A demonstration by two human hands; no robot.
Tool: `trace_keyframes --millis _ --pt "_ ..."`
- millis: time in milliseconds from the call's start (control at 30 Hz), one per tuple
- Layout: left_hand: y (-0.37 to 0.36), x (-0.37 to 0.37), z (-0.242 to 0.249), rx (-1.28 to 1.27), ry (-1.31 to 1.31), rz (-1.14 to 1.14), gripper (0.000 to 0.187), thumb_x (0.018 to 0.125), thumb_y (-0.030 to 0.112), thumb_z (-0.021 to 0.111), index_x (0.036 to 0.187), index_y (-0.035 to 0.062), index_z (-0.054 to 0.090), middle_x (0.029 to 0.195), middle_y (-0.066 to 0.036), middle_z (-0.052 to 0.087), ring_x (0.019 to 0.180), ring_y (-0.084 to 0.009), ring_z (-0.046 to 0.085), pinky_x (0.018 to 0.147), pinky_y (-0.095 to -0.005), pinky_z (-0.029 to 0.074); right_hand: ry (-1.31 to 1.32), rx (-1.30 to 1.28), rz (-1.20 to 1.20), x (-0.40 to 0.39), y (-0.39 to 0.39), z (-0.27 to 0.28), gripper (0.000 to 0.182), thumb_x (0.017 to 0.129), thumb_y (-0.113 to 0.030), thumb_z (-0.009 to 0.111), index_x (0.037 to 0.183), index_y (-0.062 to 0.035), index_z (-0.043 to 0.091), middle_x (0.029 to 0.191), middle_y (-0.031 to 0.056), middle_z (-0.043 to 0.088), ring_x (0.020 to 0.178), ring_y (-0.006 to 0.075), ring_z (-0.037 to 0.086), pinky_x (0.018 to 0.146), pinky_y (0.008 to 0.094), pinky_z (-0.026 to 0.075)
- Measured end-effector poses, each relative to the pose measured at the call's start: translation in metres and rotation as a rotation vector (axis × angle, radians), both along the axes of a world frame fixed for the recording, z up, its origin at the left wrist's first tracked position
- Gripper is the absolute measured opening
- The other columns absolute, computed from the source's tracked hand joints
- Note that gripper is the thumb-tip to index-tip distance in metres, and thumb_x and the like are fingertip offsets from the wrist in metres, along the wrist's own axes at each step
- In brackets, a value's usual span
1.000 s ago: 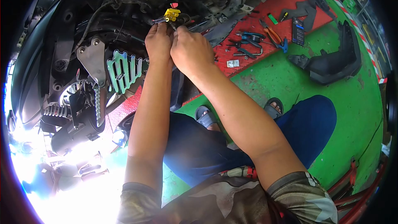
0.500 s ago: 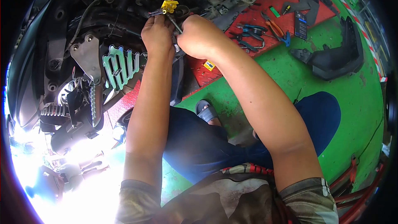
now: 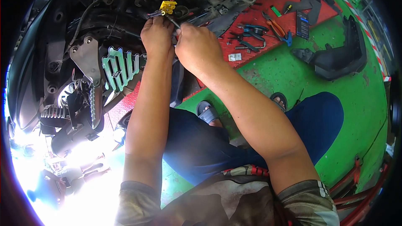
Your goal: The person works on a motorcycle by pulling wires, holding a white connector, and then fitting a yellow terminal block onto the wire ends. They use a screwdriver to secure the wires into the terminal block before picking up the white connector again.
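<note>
Yellow part (image 3: 168,6) is sitting just beyond both hands; left hand (image 3: 157,38) is pinching wires (image 3: 155,14) beside it; right hand (image 3: 198,48) is clenching thin rod (image 3: 173,21), angled toward yellow part. Pliers (image 3: 277,29) are lying right of right hand, black panel (image 3: 337,58) farther right.

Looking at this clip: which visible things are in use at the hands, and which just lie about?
Apparently in use:
- yellow plastic connector
- thin dark wires, at the left hand
- slender metal tool, in the right hand

Lying about:
- blue-and-black pliers
- orange-and-blue-handled pliers
- black phone
- curved black plastic panel
</note>
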State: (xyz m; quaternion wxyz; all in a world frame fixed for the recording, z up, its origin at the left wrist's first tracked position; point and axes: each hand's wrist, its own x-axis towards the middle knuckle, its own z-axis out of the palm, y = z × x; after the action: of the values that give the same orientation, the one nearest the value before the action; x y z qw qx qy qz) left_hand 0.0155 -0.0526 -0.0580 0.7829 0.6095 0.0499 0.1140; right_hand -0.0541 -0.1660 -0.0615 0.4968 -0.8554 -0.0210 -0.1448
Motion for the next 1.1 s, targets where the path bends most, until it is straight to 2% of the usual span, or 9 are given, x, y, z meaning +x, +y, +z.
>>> trace_keyframes --millis 133,233,333,500,600,633,700,767,1100 --pt "-0.001 0.001 0.000 0.026 -0.010 0.032 0.015 0.100 0.007 0.056 0.106 -0.0044 0.063 0.096 -0.014 0.069 0.079 -0.0200 0.069 0.071 -0.0291 0.056 -0.047 0.144 -0.033 -0.002 0.009 -0.003 0.021 0.094 -0.015 0.058 0.087 0.0018 0.068 0.082 0.0293 0.069 0.082 0.0504 0.067 0.076 0.0596 0.052" --pt "-0.002 0.001 0.000 0.033 0.006 0.066 0.016 0.101 0.007 0.055 0.107 -0.0058 0.063 0.097 -0.014 0.070 0.078 -0.0197 0.068 0.070 -0.0292 0.056 -0.025 0.252 -0.052 -0.001 0.015 -0.007 0.026 0.098 -0.018 0.058 0.085 0.0012 0.068 0.077 0.0241 0.071 0.070 0.0425 0.069 0.068 0.0525 0.054" --pt "0.001 0.001 -0.002 0.047 -0.011 0.049 0.018 0.101 0.007 0.054 0.108 -0.0070 0.063 0.099 -0.015 0.070 0.077 -0.0196 0.068 0.072 -0.0302 0.057 0.460 1.120 0.207 0.001 0.012 -0.007 0.023 0.106 -0.024 0.056 0.094 -0.0079 0.067 0.069 0.0023 0.059 0.052 0.0085 0.047 0.045 0.0239 0.035" --pt "-0.003 0.000 -0.001 0.070 -0.033 0.069 0.019 0.102 0.009 0.056 0.109 -0.0066 0.064 0.092 -0.013 0.071 0.076 -0.0194 0.067 0.070 -0.0284 0.054 0.810 1.770 0.340 0.009 -0.006 -0.007 0.017 0.108 -0.028 0.054 0.099 -0.0141 0.056 0.069 -0.0013 0.052 0.049 0.0060 0.038 0.043 0.0234 0.027" --pt "0.004 0.004 -0.008 0.033 -0.022 0.039 0.020 0.102 0.010 0.057 0.111 -0.0056 0.065 0.093 -0.012 0.072 0.080 -0.0203 0.069 0.070 -0.0278 0.053 0.630 1.190 0.312 0.007 0.004 -0.014 0.022 0.108 -0.031 0.052 0.100 -0.0125 0.061 0.072 -0.0016 0.055 0.053 0.0077 0.045 0.046 0.0259 0.034" --pt "0.011 0.006 -0.010 0.242 -0.027 0.028 0.021 0.102 0.012 0.058 0.112 -0.0042 0.066 0.098 -0.011 0.073 0.084 -0.0207 0.070 0.072 -0.0284 0.055 0.357 0.862 0.249 0.012 0.014 -0.023 0.026 0.105 -0.032 0.055 0.102 -0.0069 0.062 0.079 0.0079 0.067 0.062 0.0218 0.063 0.055 0.0360 0.049" --pt "0.014 0.004 -0.009 0.509 -0.097 0.053 0.017 0.105 0.012 0.057 0.106 -0.0026 0.065 0.091 -0.007 0.068 0.079 -0.0137 0.066 0.071 -0.0272 0.056 0.038 0.260 -0.063 0.007 0.020 -0.022 0.024 0.098 -0.022 0.057 0.104 0.0013 0.060 0.088 0.0238 0.072 0.081 0.0405 0.071 0.073 0.0482 0.056" --pt "0.008 0.004 -0.008 0.061 -0.012 0.028 0.018 0.106 0.012 0.057 0.112 -0.0032 0.065 0.098 -0.008 0.070 0.085 -0.0157 0.069 0.077 -0.0287 0.058 0.029 0.135 0.007 0.002 0.008 -0.016 0.025 0.089 -0.013 0.058 0.105 0.0071 0.057 0.092 0.0334 0.069 0.095 0.0495 0.069 0.084 0.0548 0.055" --pt "0.017 0.010 -0.014 0.194 -0.003 0.015 0.017 0.104 0.013 0.057 0.108 -0.0005 0.067 0.092 -0.006 0.072 0.077 -0.0122 0.065 0.068 -0.0253 0.051 -0.134 -0.206 -0.013 0.010 0.004 0.004 0.022 0.091 -0.020 0.061 0.081 -0.0029 0.071 0.075 0.0194 0.073 0.072 0.0371 0.074 0.064 0.0476 0.060"
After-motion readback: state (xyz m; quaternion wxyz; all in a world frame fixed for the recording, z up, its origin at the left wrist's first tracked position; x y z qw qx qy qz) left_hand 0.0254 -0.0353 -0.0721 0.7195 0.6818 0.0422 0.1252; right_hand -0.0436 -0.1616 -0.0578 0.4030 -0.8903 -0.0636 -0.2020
